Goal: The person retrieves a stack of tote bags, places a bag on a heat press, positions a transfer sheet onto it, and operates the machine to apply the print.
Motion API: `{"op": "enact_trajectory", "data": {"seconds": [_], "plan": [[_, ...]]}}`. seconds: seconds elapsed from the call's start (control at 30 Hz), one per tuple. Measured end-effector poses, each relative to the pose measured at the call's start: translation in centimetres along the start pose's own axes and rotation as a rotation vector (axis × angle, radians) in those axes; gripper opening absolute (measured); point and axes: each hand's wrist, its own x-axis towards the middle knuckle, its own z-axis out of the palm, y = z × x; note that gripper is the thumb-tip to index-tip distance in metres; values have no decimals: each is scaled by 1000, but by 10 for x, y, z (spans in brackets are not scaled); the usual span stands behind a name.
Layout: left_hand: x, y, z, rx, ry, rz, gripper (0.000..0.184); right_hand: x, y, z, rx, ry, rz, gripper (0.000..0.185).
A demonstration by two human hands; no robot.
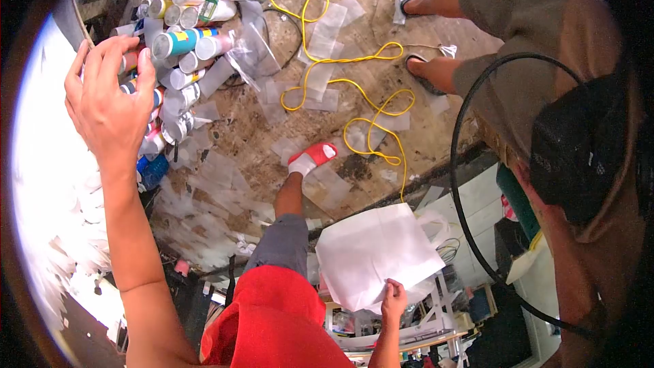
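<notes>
My left hand (112,105) is raised at the left, fingers bent and the thumb held apart. Its fingertips are at the end of a thin dark-edged panel (80,17); whether they touch it I cannot tell. Just beyond this hand lies a pile of plastic bottles and jars (180,44), several with white lids. My right hand (393,298) is low in the view, thumb and fingers closed on the near edge of a large white sheet (375,252). The sheet hangs tilted beside my red shirt (279,320).
A yellow cord (354,60) lies in loops on the worn floor (238,123), among scattered clear plastic pieces (323,31). Another person (518,34) stands at the right, near a black cable loop (455,163). A cluttered table (422,341) is behind the sheet.
</notes>
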Motion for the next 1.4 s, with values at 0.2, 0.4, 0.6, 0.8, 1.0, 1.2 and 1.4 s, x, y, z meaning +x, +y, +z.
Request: {"op": "enact_trajectory", "data": {"seconds": [0.2, 0.4, 0.6, 0.8, 1.0, 1.2, 1.4], "plan": [[1, 0, 0, 9, 2, 5, 19, 7, -2, 15, 127, -21, 36, 17], [2, 2, 0, 2, -3, -7, 18, 4, -11, 20, -30, -22, 27, 18], [2, 3, -1, -3, 4, -3, 18, 3, -12, 25, 55, -34, 79, 19], [2, 1, 2, -6, 5, -4, 18, 3, -2, 29, 11, -18, -17, 19], [3, 4, -1, 8, -6, -1, 18, 1, -11, 29, 7, -74, 80, 21], [4, 6, -4, 17, -14, 15, 18, 0, -9, 31, 12, -69, 40, 20], [3, 4, 0, 12, -16, 10, 18, -5, -19, 29, -1, -69, 100, 19]]}}
